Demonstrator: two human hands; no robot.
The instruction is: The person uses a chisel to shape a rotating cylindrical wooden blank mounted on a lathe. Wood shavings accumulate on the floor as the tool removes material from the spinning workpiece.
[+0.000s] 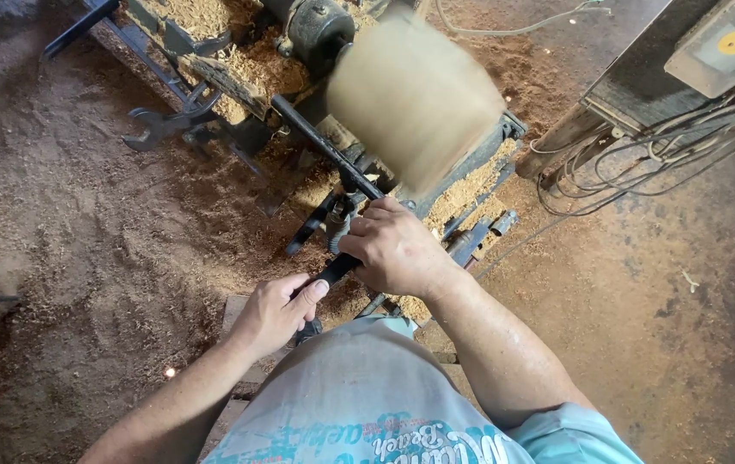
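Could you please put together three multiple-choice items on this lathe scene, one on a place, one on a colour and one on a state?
1. Where does the blurred tan wooden block sit?
A. on the dark lathe
B. on the sawdust-covered floor
C. in the person's lap

2. What colour is the long turning tool?
A. red
B. black
C. white

3. How do the hands hold the tool?
A. both off it
B. one on it
C. both on it

Key: 1 A, the block is mounted at the lathe's motor end. 2 B, its bar and handle look black. 3 C, the left hand closes on the handle's end and the right hand closes further up.
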